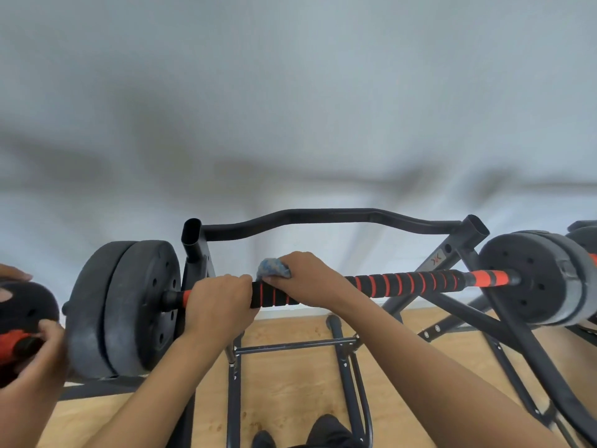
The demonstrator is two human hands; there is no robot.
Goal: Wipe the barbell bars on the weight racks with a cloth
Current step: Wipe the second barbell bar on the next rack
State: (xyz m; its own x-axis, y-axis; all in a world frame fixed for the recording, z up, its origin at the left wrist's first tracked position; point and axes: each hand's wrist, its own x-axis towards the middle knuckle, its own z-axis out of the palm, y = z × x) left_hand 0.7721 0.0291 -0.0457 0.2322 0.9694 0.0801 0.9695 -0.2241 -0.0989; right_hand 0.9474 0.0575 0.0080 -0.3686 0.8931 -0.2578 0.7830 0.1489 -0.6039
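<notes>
A barbell bar (403, 284) with black foam grip and orange stripes lies across a black weight rack (323, 218), with dark plates at its left end (129, 305) and right end (533, 273). My left hand (219, 302) grips the bar close to the left plates. Just to its right, my right hand (307, 278) holds a crumpled blue-grey cloth (271, 268) pressed on the bar's top. The bar under both hands is hidden.
Another person's hands (35, 347) hold a second black-and-orange barbell (19, 321) at the far left edge. More plates show at the far right (584, 237). The rack's legs (349, 376) stand on a wooden floor (290, 399) before a white wall. My shoes (326, 431) are below.
</notes>
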